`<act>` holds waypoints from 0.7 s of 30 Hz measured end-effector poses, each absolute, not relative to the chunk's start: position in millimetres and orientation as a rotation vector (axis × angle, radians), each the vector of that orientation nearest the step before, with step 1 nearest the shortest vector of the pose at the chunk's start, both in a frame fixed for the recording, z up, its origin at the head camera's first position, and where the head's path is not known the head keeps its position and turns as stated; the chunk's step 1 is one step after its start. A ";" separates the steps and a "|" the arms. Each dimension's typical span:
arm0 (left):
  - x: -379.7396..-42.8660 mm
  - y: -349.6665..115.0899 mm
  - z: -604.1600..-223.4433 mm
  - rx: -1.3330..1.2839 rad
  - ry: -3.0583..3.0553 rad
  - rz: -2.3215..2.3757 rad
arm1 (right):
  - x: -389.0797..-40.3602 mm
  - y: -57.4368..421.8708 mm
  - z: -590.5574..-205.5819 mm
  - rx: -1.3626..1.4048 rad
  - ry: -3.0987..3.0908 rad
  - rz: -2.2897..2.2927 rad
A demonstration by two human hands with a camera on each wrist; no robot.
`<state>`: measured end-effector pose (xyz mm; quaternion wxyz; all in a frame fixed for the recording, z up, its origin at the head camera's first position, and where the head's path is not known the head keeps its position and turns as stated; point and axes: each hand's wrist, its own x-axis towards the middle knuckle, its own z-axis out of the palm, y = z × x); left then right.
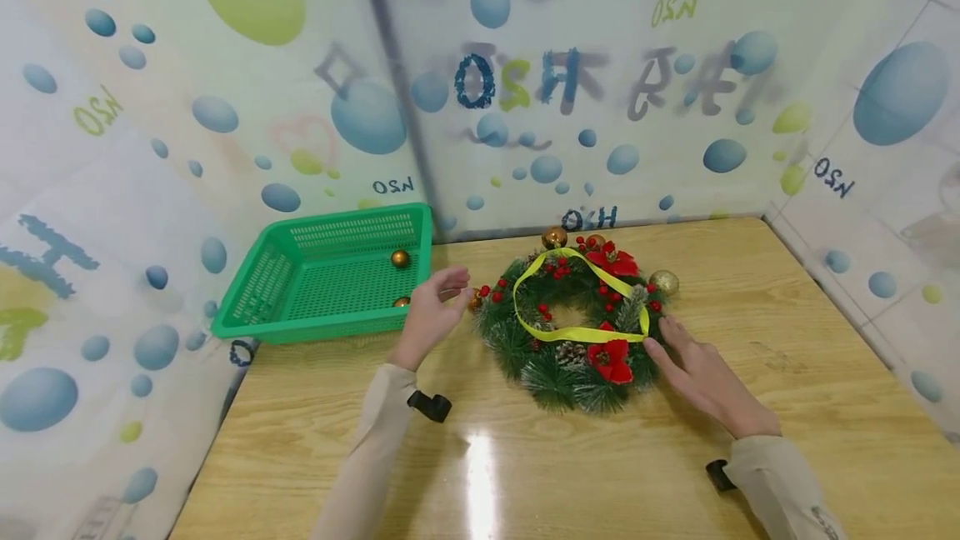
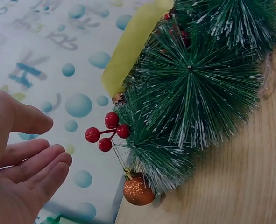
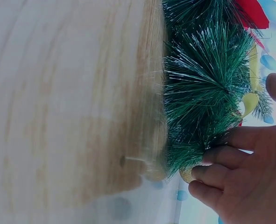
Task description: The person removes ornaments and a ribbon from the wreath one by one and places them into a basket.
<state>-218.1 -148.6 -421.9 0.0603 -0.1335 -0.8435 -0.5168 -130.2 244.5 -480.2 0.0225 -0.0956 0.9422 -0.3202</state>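
Observation:
A green pine wreath [image 1: 551,382] lies on the wooden table, dressed with red flowers [image 1: 609,362], red berries [image 2: 111,120] and a pine cone [image 1: 572,352]. A loop of yellow ribbon [image 1: 577,333] lies over its top. To the wreath's left, my left hand [image 1: 431,315] is held with fingers loosely bent and nothing in it. In the left wrist view it is apart from the berries and a glittery copper ball [image 2: 138,189]. My right hand [image 1: 705,377] rests its fingers against the wreath's right edge, by the ribbon. Some right fingertips [image 3: 212,156] meet the needles.
A green plastic basket [image 1: 315,327] stands at the back left, with copper balls [image 1: 400,258] inside. Around the wreath's far and right sides are another copper ball [image 1: 554,237] and a gold glitter ball [image 1: 664,282]. A patterned wall covering [image 1: 487,165] rises behind the table [image 1: 795,340].

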 end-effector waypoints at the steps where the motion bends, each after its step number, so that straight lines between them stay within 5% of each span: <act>1: -217.4 -148.1 -422.6 -0.406 -2.556 -1.564 | -130.3 244.5 -480.5 -0.296 2.918 -0.992; 21: -199.0 -130.4 -462.9 -0.418 -2.658 -1.574 | -131.1 245.1 -478.5 -0.295 2.894 -1.001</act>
